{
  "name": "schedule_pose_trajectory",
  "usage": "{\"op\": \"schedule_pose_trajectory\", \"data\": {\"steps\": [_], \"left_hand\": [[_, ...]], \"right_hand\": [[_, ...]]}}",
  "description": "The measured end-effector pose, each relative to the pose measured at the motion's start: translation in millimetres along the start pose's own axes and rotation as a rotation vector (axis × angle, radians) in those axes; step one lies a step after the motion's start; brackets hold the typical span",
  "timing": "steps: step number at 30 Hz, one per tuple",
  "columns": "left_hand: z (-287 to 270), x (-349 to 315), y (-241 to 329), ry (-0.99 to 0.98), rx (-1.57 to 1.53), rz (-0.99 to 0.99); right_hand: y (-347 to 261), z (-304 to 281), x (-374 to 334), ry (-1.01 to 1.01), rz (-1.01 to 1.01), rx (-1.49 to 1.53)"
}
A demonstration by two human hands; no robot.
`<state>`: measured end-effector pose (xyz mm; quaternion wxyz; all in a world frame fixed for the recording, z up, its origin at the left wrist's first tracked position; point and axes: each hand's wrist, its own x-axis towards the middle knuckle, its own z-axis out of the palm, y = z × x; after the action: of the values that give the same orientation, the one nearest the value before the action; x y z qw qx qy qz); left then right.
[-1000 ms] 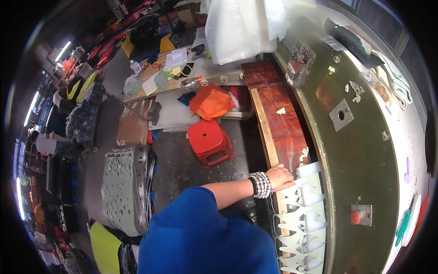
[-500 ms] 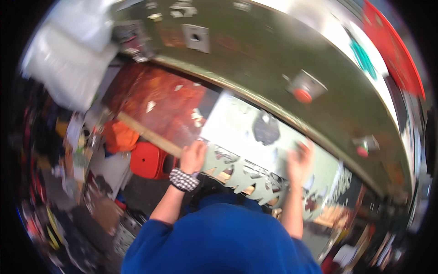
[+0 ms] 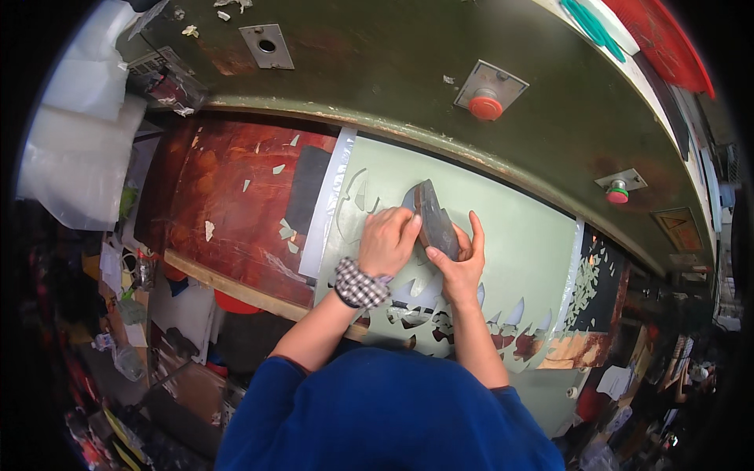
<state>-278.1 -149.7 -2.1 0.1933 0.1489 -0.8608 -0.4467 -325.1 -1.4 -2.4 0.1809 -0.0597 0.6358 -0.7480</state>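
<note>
Both hands are on a dark grey metal cutting die (image 3: 434, 224) with a pointed end, tilted over a pale green sheet (image 3: 518, 243). My left hand (image 3: 386, 237) is closed at the die's left side, thumb and fingers against its edge. My right hand (image 3: 459, 263) grips the lower right end, with the thumb in front and the fingers behind. The near part of the sheet has several leaf-shaped and jagged cutouts. White strips show along its left and right sides. Whether the die's lower edge touches the sheet, I cannot tell.
A dark green machine beam (image 3: 377, 59) crosses the far side, carrying red push buttons (image 3: 485, 106). Left lies a worn red board (image 3: 251, 212) with green scraps, edged by a wooden strip (image 3: 236, 286). Cut bits (image 3: 585, 282) cover the right. Plastic bags (image 3: 78, 149) hang far left.
The dark die lay flat on the sheet; now it is lifted and tilted in both hands. My left hand came in from the sheet's left edge; my right hand moved left. The view shifted.
</note>
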Motion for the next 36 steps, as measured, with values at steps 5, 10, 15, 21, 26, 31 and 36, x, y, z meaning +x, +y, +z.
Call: {"op": "schedule_pose_trajectory", "data": {"steps": [5,10,15,21,26,31,36], "left_hand": [[11.8,5.3,-15.5,0.103,0.375,0.083],[2.9,1.7,-27.5,0.058,0.307,0.107],[-9.1,8.2,-23.5,-0.054,0.202,0.035],[-41.6,-17.2,-24.9,-0.009,0.127,0.036],[-74.3,-48.7,-39.8,0.129,0.283,0.006],[-78.5,-57.0,-66.4,0.340,0.384,-0.187],[-62.0,-23.7,-87.7,0.196,0.582,-0.092]], "right_hand": [[2.2,-20.5,4.9,0.026,0.091,0.499],[-21.1,-58.1,-6.3,0.152,-0.101,0.254],[-24.7,-69.2,-23.8,0.119,-0.230,-0.389],[-0.1,-63.6,-15.6,0.016,-0.470,-0.911],[-27.0,-68.4,8.3,-0.013,-0.348,-0.827],[-114.4,-124.0,83.7,0.759,-0.712,-0.681],[-134.2,-140.9,131.1,0.811,-0.750,-1.064]]}}
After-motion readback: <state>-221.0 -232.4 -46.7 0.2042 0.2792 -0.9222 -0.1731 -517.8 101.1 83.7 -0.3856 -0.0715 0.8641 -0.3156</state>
